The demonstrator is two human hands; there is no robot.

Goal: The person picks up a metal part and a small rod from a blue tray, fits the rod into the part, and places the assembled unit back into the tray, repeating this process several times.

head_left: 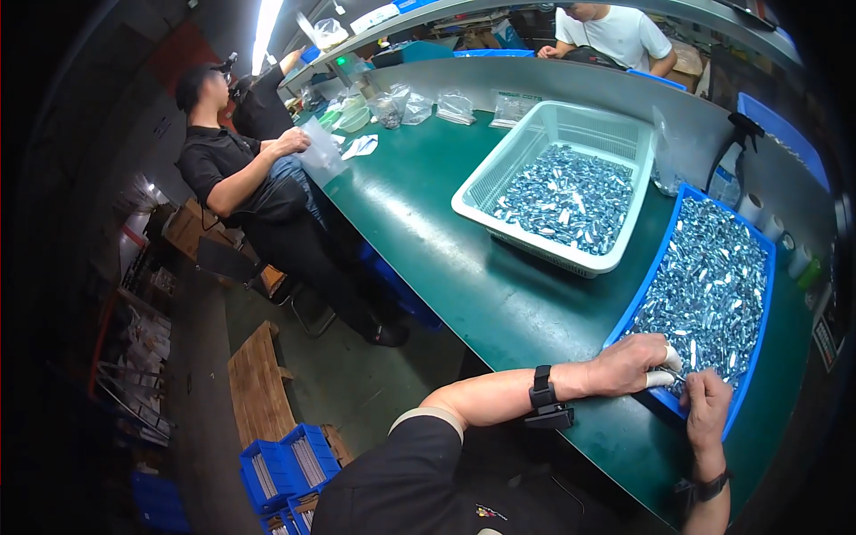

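We work at the near corner of the shallow blue plastic tray (662, 259) heaped with small shiny metal parts (713, 276), which sits on the dark green bench (464, 259). Our left hand (629, 364) reaches in from the tray's near-left edge, its white-capped fingers (664, 369) pinched together on what looks like one small metal piece — too small to tell for certain. Our right hand (706, 408) meets it from below, curled at the same spot; whether it grips anything we cannot tell.

Judged step: picking or checking single pieces at the tray's corner, both hands close together. The next move would call for a fine fingertip hold, without disturbing the heap.

Beyond — a white plastic mesh basket (508, 169) holding more such parts stands well apart from both hands.
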